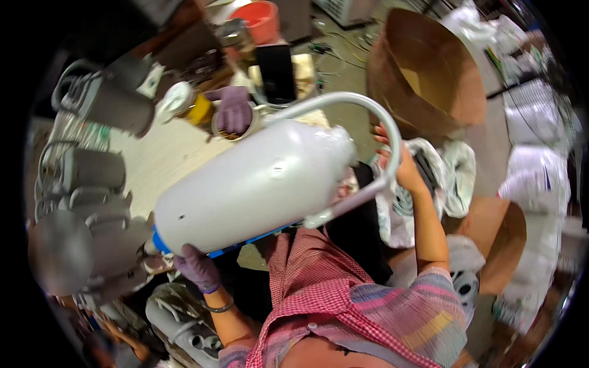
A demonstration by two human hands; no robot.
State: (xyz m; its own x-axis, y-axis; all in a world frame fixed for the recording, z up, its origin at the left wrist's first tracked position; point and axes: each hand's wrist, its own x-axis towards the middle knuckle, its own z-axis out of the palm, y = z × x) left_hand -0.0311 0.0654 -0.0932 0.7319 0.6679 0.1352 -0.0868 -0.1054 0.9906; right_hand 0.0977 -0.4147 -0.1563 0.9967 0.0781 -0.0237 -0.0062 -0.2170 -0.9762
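A large pale grey jug (245,178) with a big looped handle (362,101) lies tilted across the middle, its base toward the lower left. Clear wrinkled film seems to cover its neck end. My left hand (196,268), in a purple glove, grips the base end, by a blue part (161,240) seen at the jug's lower edge. On the other side my bare right hand (402,165) is at the handle, its fingers reaching behind it. The handle hides part of those fingers, and the picture is somewhat blurred there.
Several grey jugs (92,168) stand along the left of the pale tabletop (162,159). Behind lie a purple glove (234,107) on a cup, a yellow-and-white jar (199,110), a dark phone (276,73) and a red bucket (257,18). A brown bin (399,80) and white bags (457,178) are right.
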